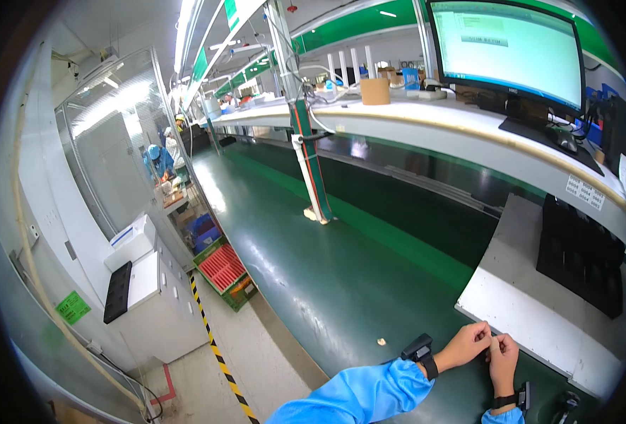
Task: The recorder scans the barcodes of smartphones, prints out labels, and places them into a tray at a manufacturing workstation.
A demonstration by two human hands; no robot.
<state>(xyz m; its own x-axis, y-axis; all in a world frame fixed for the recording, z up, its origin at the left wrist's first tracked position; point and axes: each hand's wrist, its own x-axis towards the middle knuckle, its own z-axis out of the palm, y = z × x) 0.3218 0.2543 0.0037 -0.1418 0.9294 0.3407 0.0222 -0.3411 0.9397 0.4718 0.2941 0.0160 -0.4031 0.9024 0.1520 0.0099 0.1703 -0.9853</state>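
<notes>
My left hand (469,343) and my right hand (502,353) meet fingertip to fingertip above the green bench top (355,297). Both are closed in a pinch; whatever sits between the fingers, if anything, is too small to make out. Blue sleeves cover my forearms, and each wrist wears a black strapped device, such as the left wrist device (419,348). Just beyond my hands runs the front edge of a white board (514,300). On the bench, left of my left wrist, lies a small pale scrap (381,342).
A black box-like object (581,254) stands on the white board. Above it, a shelf holds a monitor (509,56), a mouse (566,141) and a tape roll (375,91). A post (309,162) rises from the bench. Left are a white cabinet (154,304) and a crate (225,272); people work far off.
</notes>
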